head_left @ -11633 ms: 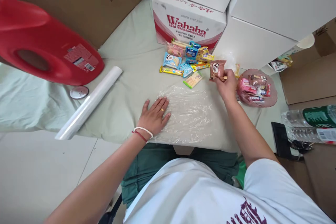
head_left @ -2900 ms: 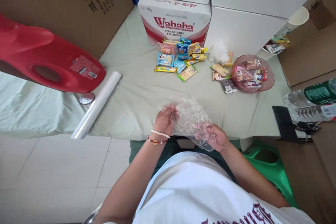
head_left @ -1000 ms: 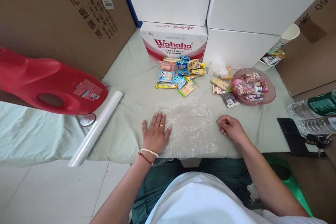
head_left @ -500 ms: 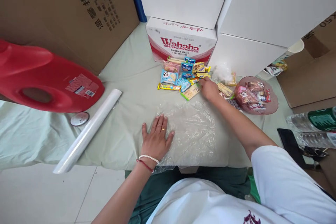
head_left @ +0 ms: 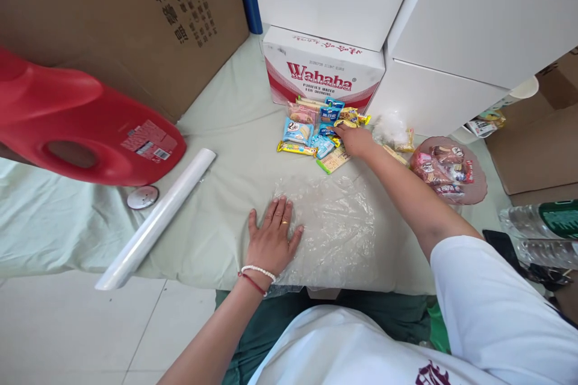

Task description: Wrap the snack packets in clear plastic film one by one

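Note:
My left hand (head_left: 271,240) lies flat with its fingers spread, pressing on the left side of a clear plastic sheet (head_left: 336,234) on the cloth. Further back, my right hand (head_left: 356,139) reaches over a pile of wrapped snacks, its fingers bent down on a small yellow snack packet (head_left: 345,124). Around it lie a blue-and-white snack packet (head_left: 298,132), a yellow snack bar (head_left: 295,148), a green-ended wafer packet (head_left: 333,160) and several blue packets. My right hand and forearm hide part of the pile.
A pink glass bowl (head_left: 478,183) of snacks stands right of the pile, near a clear bag (head_left: 392,130). Behind is a Wahaha carton (head_left: 323,72). At left are a white roll (head_left: 158,216), a round tin (head_left: 142,197) and a red jug (head_left: 108,150). Plastic bottles (head_left: 524,219) lie at far right.
My right hand has moved left over the snack pile, and the yellow packet at its fingers has shifted slightly left. My left hand stays flat on the sheet. The view has shifted a little.

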A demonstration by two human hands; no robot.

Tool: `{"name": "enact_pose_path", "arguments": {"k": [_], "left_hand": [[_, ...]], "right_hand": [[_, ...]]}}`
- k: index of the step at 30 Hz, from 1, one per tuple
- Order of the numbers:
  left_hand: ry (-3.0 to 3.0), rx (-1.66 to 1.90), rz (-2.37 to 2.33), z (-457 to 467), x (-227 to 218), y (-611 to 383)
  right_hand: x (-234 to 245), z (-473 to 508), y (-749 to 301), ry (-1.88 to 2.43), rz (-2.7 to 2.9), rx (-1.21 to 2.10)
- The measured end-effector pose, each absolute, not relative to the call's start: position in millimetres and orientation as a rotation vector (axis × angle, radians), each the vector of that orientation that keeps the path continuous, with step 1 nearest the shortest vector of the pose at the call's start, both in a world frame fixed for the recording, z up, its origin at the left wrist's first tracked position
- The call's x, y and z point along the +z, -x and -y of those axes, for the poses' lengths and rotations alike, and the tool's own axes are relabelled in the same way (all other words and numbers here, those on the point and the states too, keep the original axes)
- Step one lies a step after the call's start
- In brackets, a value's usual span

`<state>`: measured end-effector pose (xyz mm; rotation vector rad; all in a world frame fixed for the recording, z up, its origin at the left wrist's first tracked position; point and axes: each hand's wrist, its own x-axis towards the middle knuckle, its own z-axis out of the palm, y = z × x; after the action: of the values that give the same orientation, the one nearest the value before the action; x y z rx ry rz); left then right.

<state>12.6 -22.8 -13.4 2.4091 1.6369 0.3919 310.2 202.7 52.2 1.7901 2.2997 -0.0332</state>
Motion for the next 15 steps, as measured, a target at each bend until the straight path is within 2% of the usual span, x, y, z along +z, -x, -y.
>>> {"name": "enact_pose_path", "arguments": {"k": [15], "left_hand": [[-2.476, 0.336, -1.670, 22.6, -14.2, -12.6]], "right_hand": [[71.8, -164.4, -343.2, -2.021, -1.900, -0.192]]}}
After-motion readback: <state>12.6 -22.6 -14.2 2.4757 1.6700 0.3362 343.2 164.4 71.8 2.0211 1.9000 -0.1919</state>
